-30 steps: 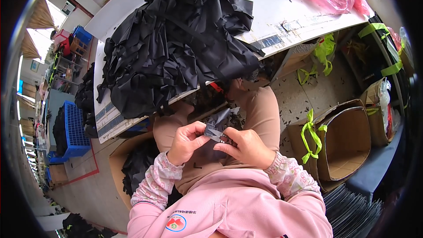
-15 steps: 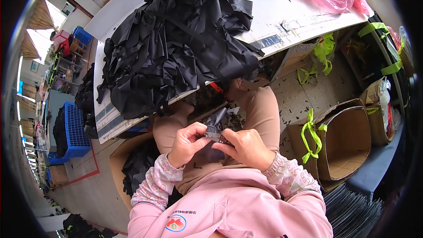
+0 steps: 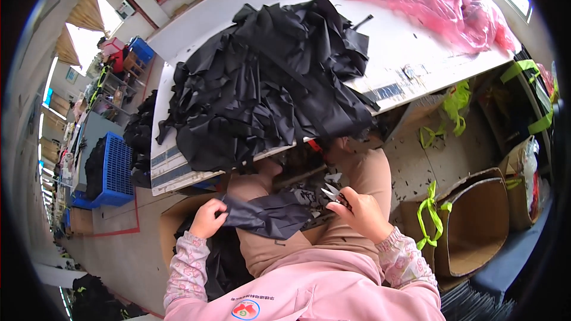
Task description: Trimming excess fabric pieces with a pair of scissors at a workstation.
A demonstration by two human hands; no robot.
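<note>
Between the fingers of my left hand (image 3: 207, 219) one end of a black fabric piece (image 3: 270, 219) is pinched. The piece stretches over my lap toward the middle. My right hand (image 3: 364, 215) is closed around small scissors (image 3: 331, 194); their silvery blades stand apart and point up and to the left, away from the fabric. Most of the scissors' handle is hidden by my fingers. Ahead of me, a large heap of black fabric pieces (image 3: 267, 89) lies on the white table (image 3: 395, 77) and hangs over its near edge.
At the table's far right lies pink plastic film (image 3: 428, 3). An open cardboard box (image 3: 476, 229) with a yellow-green tie (image 3: 428, 217) stands at my right. Beside my left leg, another cardboard box (image 3: 171, 217) holds black fabric. Farther left is a blue crate (image 3: 116, 169).
My hands have come apart: the left went left with the black fabric, the right went right with the scissors, whose blades now show. The whole view has shifted slightly.
</note>
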